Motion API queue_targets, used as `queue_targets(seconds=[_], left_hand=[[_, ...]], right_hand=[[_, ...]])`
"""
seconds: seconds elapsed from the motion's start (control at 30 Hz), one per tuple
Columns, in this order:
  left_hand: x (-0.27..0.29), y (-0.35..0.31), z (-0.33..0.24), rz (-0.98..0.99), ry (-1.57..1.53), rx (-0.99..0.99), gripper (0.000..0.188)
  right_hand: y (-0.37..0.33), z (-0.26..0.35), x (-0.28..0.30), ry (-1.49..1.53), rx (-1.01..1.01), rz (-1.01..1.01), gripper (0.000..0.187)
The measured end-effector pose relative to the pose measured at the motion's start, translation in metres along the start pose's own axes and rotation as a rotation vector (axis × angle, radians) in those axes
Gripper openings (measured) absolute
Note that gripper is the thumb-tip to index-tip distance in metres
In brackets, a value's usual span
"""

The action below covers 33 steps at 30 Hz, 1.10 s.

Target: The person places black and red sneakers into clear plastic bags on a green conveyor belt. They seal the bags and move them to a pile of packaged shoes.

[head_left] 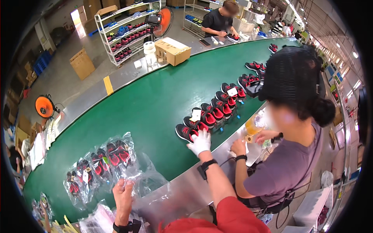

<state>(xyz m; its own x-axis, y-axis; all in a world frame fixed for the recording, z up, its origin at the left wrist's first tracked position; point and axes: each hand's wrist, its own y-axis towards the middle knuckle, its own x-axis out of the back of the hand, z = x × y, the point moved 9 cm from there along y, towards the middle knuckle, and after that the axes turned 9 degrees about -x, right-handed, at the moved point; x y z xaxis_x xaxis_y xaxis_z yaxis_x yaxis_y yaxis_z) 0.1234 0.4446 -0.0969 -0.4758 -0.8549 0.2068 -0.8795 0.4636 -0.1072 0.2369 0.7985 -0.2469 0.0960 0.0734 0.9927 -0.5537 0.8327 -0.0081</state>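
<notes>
My right hand (201, 142), in a white glove, reaches to the near end of a row of black sneakers with red linings. Its fingers are spread at the heels of the nearest sneaker (184, 132) and the one beside it; no firm grip shows. My bare left hand (123, 194) is closed, pinching the edge of a clear plastic bag (149, 173) that lies crumpled over the belt's near edge. Left of that bag, several sneaker pairs in clear bags (99, 165) lie in a line on the green belt (151, 105). White paper tags (196, 115) rest on some shoes.
A co-worker (287, 155) in a purple shirt sits close on my right, hands over the metal ledge (186, 194). Across the belt stand a cardboard box (172, 50) and a white bottle (150, 53). Another person (220, 21) handles a shoe at the far side. Plastic bags (103, 219) are stacked near my left forearm.
</notes>
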Motion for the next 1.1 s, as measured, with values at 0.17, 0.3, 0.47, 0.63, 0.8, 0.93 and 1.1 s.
queue_targets(seconds=[0.17,0.3,0.47,0.63,0.8,0.93,1.1], left_hand=[[-0.004,0.021,0.011,0.001,0.09,0.034,0.008],[-0.013,0.031,0.019,-0.067,-0.002,0.283,0.009],[-0.012,0.054,0.054,-0.037,-0.046,0.099,0.011],[-0.015,0.05,0.022,-0.06,-0.214,-0.011,0.012],[-0.02,0.037,0.009,-0.041,-0.028,-0.096,0.006],[-0.069,-0.004,-0.006,0.152,-0.189,-0.314,0.009],[0.014,0.053,-0.008,-0.05,-0.033,-0.206,0.016]], right_hand=[[0.03,-0.026,-0.053,-0.205,0.247,0.103,0.049],[0.027,-0.01,-0.017,0.023,0.231,0.07,0.045],[-0.02,0.008,0.025,1.419,-0.095,0.588,0.045],[-0.094,0.054,0.126,2.098,0.145,0.877,0.095],[-0.157,0.11,0.13,0.451,0.759,0.308,0.047],[-0.193,0.124,0.147,0.417,0.731,0.053,0.046],[-0.177,0.086,0.182,0.756,0.592,0.271,0.032]])
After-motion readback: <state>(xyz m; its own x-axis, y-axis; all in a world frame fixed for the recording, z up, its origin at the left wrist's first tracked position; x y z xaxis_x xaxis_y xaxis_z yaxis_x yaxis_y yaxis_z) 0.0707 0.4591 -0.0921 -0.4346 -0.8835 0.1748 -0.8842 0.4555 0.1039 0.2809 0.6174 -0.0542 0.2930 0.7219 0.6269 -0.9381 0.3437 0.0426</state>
